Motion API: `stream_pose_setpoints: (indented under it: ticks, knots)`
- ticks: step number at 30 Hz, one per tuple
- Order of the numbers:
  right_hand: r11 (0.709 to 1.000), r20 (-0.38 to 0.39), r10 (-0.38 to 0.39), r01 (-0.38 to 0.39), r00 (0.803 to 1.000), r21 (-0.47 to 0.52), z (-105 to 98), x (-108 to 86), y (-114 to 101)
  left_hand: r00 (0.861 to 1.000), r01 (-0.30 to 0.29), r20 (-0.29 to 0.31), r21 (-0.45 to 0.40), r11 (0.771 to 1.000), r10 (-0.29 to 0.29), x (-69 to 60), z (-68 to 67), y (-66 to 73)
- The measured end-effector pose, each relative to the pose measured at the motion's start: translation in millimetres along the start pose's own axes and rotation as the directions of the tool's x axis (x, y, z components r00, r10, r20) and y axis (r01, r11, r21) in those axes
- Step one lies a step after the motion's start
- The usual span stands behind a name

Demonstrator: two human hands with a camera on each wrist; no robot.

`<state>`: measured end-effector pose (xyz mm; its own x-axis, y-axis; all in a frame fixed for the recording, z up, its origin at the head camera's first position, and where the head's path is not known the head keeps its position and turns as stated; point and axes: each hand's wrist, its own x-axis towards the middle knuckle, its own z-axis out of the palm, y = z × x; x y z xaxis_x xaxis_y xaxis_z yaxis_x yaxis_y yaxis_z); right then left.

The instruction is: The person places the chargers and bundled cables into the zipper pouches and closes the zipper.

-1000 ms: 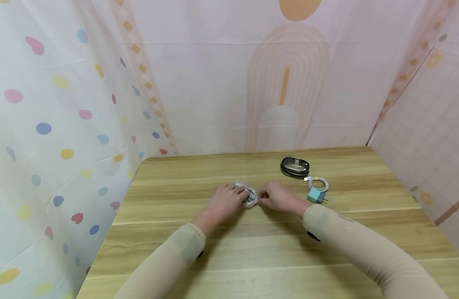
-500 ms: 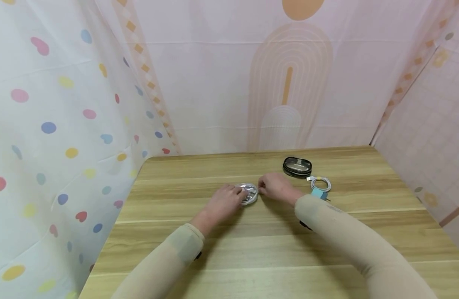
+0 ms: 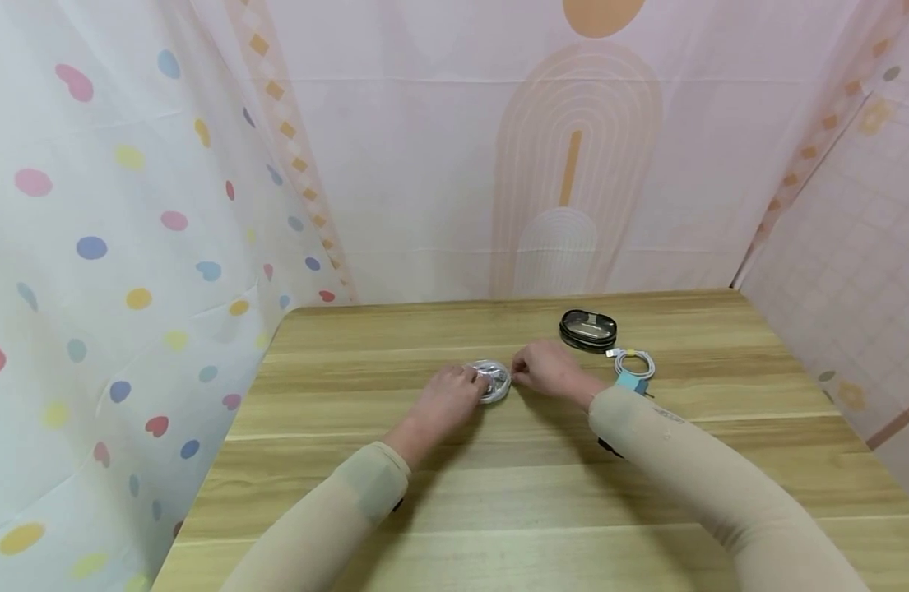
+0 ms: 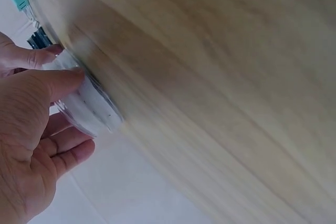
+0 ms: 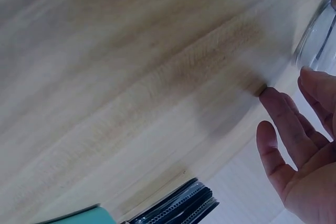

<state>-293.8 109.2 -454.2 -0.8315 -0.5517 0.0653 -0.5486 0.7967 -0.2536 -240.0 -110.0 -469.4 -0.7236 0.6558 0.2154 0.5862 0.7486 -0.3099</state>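
Note:
A small oval clear pouch with a pale rim (image 3: 502,381) lies on the table between my hands, something dark visible inside it. My left hand (image 3: 448,397) holds its left side; in the left wrist view the thumb lies along the white face of the pouch (image 4: 90,103), with other fingers behind it. My right hand (image 3: 549,369) is at the pouch's right end, thumb and forefinger pinching at its edge. From the right wrist view, the fingertips meet the clear side of the pouch (image 5: 321,38), and the remaining fingers are loosely bent. What exactly they pinch is hidden.
Behind my right hand sits a clear pouch with black zip trim (image 3: 588,331). A coiled white USB cable (image 3: 651,364), tied with a yellow band, and a teal plug-in charger (image 3: 632,382) lie beside my right sleeve. Printed curtains (image 3: 424,181) stand around the wooden table (image 3: 498,510).
My right hand has moved slightly away from me along the pouch's right end. The left hand stays on the pouch, which has barely shifted. The right sleeve now covers part of the charger.

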Motion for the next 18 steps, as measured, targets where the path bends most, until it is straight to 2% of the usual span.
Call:
stream_pose_setpoints:
  ticks: [9,13,18]
  knots:
    - [1.000,-0.006,0.009,-0.009,1.000,0.013,1.2,-6.2,1.6,1.000,0.008,-0.008,0.024,1.000,-0.008,0.3,3.3,4.0]
    - [0.999,0.022,0.028,-0.029,0.999,0.020,2.2,-7.4,1.0,1.000,0.009,0.001,0.030,1.000,-0.009,-0.6,3.6,5.2]
    - [0.999,0.055,0.028,-0.030,0.998,0.045,0.1,-8.7,-0.2,1.000,0.024,-0.021,0.024,0.999,-0.024,-0.7,3.4,5.9]
